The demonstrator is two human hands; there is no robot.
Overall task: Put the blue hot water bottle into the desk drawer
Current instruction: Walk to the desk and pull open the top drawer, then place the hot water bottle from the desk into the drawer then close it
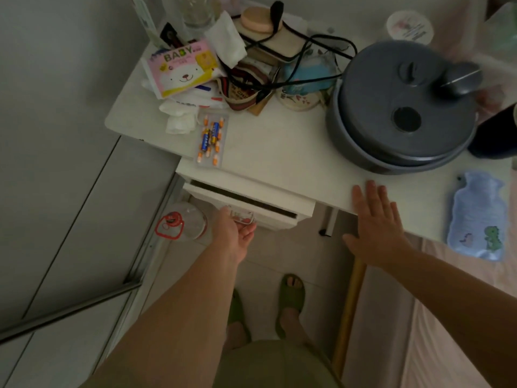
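The blue hot water bottle (477,217), printed with small dinosaurs, lies flat at the right end of the white desk (279,152). The white desk drawer (246,204) under the desk's left part stands a narrow crack out, showing a dark gap along its top. My left hand (233,231) is palm up under the drawer front, fingers curled on its clear handle (243,217). My right hand (375,222) hovers flat with fingers spread over the desk's front edge, well left of the bottle and holding nothing.
A large grey round lidded pot (402,107) fills the desk's right rear. Tissue packs, cables, a pouch and a clear tray of batteries (211,140) crowd the left rear. A clear jar with a red lid (181,222) stands on the floor beside the drawer. My feet in green slippers are below.
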